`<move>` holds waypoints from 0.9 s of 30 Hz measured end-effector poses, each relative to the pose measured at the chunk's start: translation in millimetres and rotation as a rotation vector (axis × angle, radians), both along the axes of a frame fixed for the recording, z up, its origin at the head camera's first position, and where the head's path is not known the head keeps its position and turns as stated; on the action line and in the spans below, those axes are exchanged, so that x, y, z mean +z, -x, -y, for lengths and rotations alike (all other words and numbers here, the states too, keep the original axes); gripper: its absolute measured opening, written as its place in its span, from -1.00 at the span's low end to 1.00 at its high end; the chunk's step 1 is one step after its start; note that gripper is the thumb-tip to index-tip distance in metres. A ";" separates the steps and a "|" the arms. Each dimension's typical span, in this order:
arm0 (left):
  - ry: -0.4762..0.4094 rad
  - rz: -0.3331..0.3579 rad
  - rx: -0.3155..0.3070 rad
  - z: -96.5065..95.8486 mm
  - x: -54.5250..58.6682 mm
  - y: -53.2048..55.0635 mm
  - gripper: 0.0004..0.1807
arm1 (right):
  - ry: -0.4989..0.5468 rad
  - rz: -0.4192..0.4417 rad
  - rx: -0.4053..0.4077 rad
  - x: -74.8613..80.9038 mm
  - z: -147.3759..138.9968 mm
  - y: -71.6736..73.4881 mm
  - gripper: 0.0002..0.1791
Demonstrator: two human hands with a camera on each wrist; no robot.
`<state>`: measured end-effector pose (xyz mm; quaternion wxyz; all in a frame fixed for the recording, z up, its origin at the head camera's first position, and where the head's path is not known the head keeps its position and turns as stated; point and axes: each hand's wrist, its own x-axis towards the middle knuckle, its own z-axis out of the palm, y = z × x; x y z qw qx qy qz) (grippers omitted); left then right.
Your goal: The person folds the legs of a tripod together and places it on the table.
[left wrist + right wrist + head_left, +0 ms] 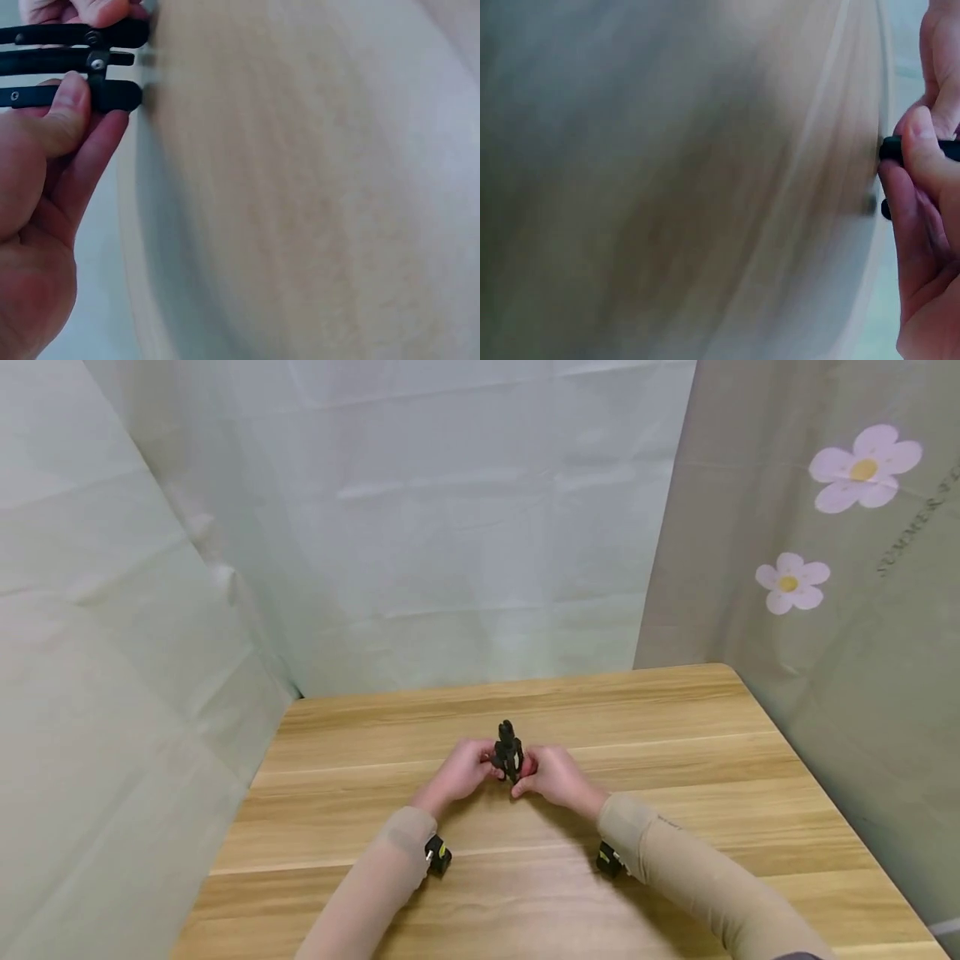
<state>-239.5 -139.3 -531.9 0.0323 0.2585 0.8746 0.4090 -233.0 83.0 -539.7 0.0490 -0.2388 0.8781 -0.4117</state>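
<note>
A black folding stand (507,747) of slim riveted bars is held between both hands, over the far half of the table. My left hand (467,768) grips its left side; in the left wrist view the thumb presses on the lowest bar (45,96), with fingers behind. On the other side, my right hand (557,774) pinches a bar of the stand. Close up in the right wrist view, that thumb (922,139) lies on a black rounded end, the fingers under it. Most of the stand is outside the right wrist view.
A wood-grain table (510,893) spreads beneath the arms. Pale cloth (450,527) hangs behind and at the left; a greyish curtain with flowers (862,468) stands at the right. Each wrist bears a small black camera (438,856).
</note>
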 end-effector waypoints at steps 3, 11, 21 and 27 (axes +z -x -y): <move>0.004 0.024 -0.005 0.6 0.9 -0.4 -0.70 | -0.021 0.017 0.027 2.8 -3.2 2.0 -0.54; -0.004 0.055 0.002 -2.0 2.2 -4.0 -0.66 | 0.071 0.211 0.100 10.8 -26.6 10.1 -0.65; -0.004 0.042 0.059 -5.9 3.7 -5.2 -0.71 | 0.028 0.106 -0.008 11.5 -16.9 6.2 -0.71; 0.001 0.038 0.065 -8.0 4.5 -6.3 -0.71 | -0.024 -0.032 -0.001 8.8 -9.8 3.7 -0.86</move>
